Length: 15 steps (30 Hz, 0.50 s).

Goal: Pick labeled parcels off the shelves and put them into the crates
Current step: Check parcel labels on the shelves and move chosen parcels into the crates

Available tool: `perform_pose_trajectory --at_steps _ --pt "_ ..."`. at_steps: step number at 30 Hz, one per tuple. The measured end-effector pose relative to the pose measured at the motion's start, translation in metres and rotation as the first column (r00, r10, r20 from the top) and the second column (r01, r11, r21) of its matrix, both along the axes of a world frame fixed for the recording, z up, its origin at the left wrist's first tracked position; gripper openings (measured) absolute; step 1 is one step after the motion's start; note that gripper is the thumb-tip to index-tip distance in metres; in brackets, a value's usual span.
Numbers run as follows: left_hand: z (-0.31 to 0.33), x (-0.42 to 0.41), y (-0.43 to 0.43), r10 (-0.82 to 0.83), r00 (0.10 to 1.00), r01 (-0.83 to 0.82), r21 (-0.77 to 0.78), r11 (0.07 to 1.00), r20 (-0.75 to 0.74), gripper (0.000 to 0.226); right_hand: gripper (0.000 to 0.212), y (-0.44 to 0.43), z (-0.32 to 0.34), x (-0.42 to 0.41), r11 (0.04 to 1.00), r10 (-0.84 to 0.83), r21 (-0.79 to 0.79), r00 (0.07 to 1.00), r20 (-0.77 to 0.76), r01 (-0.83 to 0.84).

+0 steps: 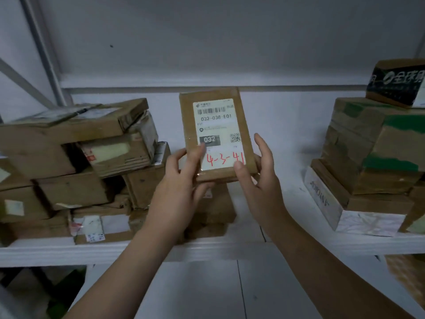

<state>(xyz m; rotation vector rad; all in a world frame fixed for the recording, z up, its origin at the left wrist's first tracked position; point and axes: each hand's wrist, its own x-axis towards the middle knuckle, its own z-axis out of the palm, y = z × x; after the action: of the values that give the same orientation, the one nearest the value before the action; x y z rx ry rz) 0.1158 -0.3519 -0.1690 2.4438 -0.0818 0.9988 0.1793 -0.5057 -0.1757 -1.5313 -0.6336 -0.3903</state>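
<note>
A flat brown cardboard parcel (216,132) is held upright in front of the white shelf, its white label facing me with a barcode, "032-038-E01" and red handwriting "4-3-41". My left hand (181,178) grips its lower left edge, thumb lying on the label. My right hand (259,171) grips the lower right corner, thumb on the label's bottom edge and fingers behind the side. Another brown parcel (213,210) lies on the shelf just below and behind the held one, partly hidden by my hands. No crate is in view.
A pile of several worn cardboard parcels (76,166) fills the shelf's left side. On the right stand a green-marked box (372,148), a white-sided box (358,217) under it and a black-printed box (395,84) on top. The white shelf board (230,249) runs across; a metal upright (41,49) stands at left.
</note>
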Motion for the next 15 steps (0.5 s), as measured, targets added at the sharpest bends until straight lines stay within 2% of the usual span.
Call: perform_pose_trajectory --at_steps 3,12,15 --pt "0.010 -0.003 0.006 0.132 0.990 -0.138 0.183 0.973 0.044 0.052 0.050 0.011 0.004 0.005 0.994 -0.016 -0.109 1.000 0.023 0.018" --pt "0.019 0.006 0.026 0.112 0.988 -0.144 0.356 0.923 0.109 0.036 0.047 0.027 -0.004 0.016 0.965 -0.111 -0.227 0.990 0.085 0.128" --pt "0.013 0.010 0.034 0.171 0.978 -0.206 0.466 0.861 0.118 0.029 0.046 0.030 -0.015 0.020 0.911 -0.120 -0.380 0.984 0.130 0.161"
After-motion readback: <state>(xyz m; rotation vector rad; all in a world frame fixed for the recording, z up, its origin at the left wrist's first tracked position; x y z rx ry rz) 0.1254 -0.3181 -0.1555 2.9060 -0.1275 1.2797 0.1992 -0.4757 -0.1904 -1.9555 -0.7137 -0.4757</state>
